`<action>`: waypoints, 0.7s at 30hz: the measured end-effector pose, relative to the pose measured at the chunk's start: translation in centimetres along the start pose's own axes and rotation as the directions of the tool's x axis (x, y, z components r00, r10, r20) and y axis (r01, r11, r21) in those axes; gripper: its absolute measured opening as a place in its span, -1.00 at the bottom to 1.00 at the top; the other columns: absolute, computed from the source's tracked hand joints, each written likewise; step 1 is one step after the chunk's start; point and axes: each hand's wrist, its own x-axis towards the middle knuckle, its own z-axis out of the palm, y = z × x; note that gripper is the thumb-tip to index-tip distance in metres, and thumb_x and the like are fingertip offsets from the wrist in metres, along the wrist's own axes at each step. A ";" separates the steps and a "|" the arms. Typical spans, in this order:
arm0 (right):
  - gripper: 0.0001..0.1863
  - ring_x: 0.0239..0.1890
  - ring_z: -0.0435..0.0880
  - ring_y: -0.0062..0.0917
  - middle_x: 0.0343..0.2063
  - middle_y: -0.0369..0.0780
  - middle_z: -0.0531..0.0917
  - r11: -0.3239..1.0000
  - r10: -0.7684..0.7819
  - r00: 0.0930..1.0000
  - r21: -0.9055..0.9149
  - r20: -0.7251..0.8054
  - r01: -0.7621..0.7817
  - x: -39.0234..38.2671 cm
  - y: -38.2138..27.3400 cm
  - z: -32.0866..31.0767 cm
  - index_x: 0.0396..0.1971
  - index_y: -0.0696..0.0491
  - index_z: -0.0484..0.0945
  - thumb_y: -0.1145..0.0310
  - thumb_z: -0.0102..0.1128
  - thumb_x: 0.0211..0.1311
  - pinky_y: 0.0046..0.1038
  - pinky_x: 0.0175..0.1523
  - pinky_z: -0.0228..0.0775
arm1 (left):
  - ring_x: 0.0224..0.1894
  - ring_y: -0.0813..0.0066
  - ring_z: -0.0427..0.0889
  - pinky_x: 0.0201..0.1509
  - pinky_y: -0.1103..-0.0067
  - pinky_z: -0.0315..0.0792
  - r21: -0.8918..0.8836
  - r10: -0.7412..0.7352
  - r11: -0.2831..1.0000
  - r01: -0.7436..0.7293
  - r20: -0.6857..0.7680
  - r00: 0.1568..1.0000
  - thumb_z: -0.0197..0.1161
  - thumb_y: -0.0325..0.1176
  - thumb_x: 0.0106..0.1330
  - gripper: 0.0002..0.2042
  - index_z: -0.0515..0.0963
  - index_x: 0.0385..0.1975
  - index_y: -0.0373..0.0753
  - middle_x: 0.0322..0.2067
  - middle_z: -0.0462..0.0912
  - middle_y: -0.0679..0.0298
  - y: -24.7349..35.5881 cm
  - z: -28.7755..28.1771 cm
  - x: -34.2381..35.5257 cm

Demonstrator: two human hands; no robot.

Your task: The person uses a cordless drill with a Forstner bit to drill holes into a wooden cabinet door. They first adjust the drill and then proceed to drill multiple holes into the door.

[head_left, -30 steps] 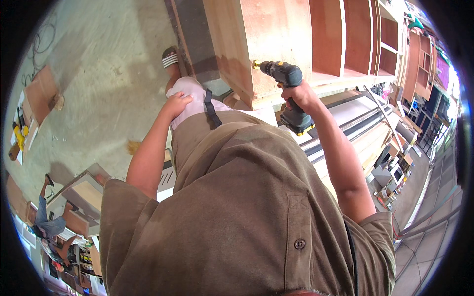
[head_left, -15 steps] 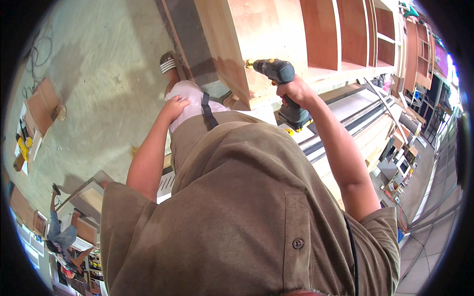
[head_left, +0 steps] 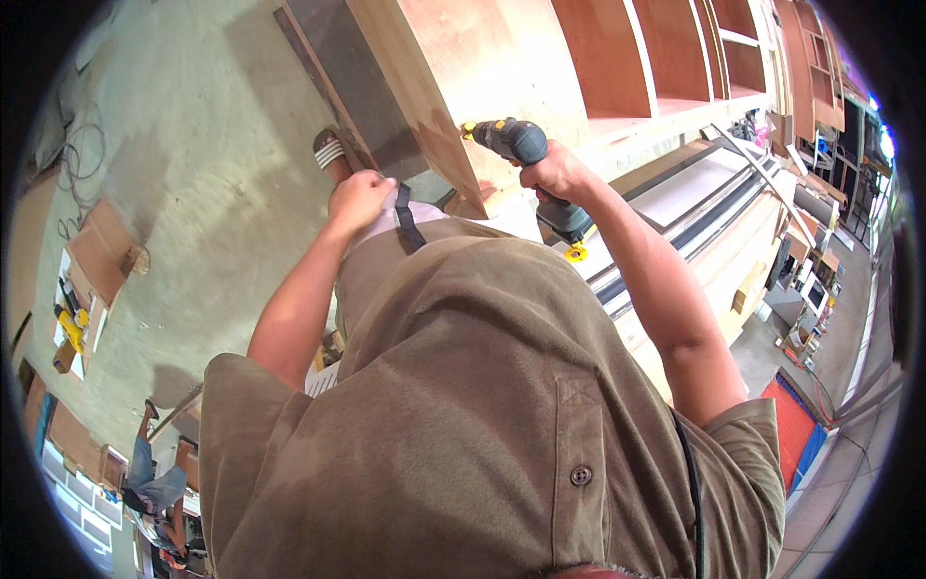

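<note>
Your right grip (head_left: 559, 172) wraps the drill (head_left: 521, 142) at one o'clock, nose near the cabinet (head_left: 497, 58), where one-handed tilting might cause skidding; whether your left grip (head_left: 359, 201), at ten, clasps anything is unclear.

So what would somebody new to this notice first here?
Probably the black-and-yellow drill in the right hand, with its tip by the edge of a wooden cabinet at the top. Below it, the wearer's brown shirt fills the lower middle. At the far left, a yellow tool stands out.
</note>
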 end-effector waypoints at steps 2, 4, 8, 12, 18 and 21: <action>-0.82 -0.65 0.54 -0.53 -0.69 -0.21 0.55 1.000 0.012 1.000 0.001 -0.011 -0.012 -0.7 -0.8 0.1 -0.54 0.22 0.56 0.42 0.25 -0.15 -0.43 -0.52 0.40 | -0.27 0.01 0.66 -0.17 0.23 0.48 -0.056 0.128 0.990 -0.133 -0.088 0.988 0.21 -0.03 0.24 -0.64 0.63 -0.40 -0.26 -0.34 0.68 0.02 2.8 0.5 0.2; -0.82 -0.66 0.54 -0.52 -0.69 -0.21 0.56 0.999 0.030 0.999 0.023 -0.027 -0.030 -0.7 -0.7 0.3 -0.54 0.23 0.57 0.41 0.26 -0.14 -0.43 -0.53 0.40 | -0.30 0.00 0.64 -0.21 0.24 0.47 -0.107 0.325 0.930 -0.351 -0.206 0.923 0.23 -0.13 0.25 -0.70 0.58 -0.47 -0.29 -0.40 0.65 0.03 6.6 0.7 -0.8; -0.80 -0.65 0.54 -0.52 -0.68 -0.20 0.56 0.999 0.014 0.999 0.046 -0.040 -0.012 -0.4 0.0 0.7 -0.56 0.25 0.58 0.39 0.29 -0.12 -0.42 -0.52 0.40 | -0.14 0.08 0.56 -0.01 0.31 0.44 -0.007 0.681 0.628 -0.778 -0.478 0.555 0.32 -0.34 0.18 -0.73 0.53 -0.15 -0.27 -0.20 0.57 0.06 13.9 1.5 -2.9; -0.73 -0.36 0.68 -0.11 -0.47 -0.02 0.68 0.822 -0.548 0.833 -0.237 -0.078 0.519 1.6 4.7 1.4 -0.33 0.19 0.61 0.41 0.26 -0.10 -0.23 -0.24 0.51 | -0.02 0.00 0.50 0.12 0.21 0.36 0.007 0.738 0.414 -0.910 -0.588 0.331 0.29 -0.34 0.17 -0.70 0.52 -0.13 -0.29 -0.10 0.55 0.04 20.1 2.8 -2.3; -0.64 0.03 0.57 -0.06 -0.12 0.02 0.64 0.825 -0.539 0.841 -0.228 -0.041 0.517 -0.6 3.5 0.7 -0.08 0.10 0.55 0.46 0.17 0.05 -0.22 0.08 0.41 | -0.34 0.15 0.58 -0.20 0.32 0.45 -0.055 0.712 0.437 -0.898 -0.588 0.383 0.29 -0.44 0.03 -0.90 0.54 -0.45 -0.20 -0.45 0.59 0.21 22.0 4.5 0.0; -0.67 0.01 0.59 -0.08 -0.15 0.00 0.65 0.864 -0.495 0.868 -0.124 -0.043 0.487 -1.2 2.5 0.9 -0.09 0.11 0.55 0.44 0.18 0.09 -0.24 0.05 0.42 | -0.42 0.18 0.58 -0.32 0.37 0.46 -0.066 0.696 0.426 -0.902 -0.613 0.374 0.29 -0.46 0.01 -0.91 0.53 -0.48 -0.20 -0.50 0.57 0.19 21.9 4.2 0.2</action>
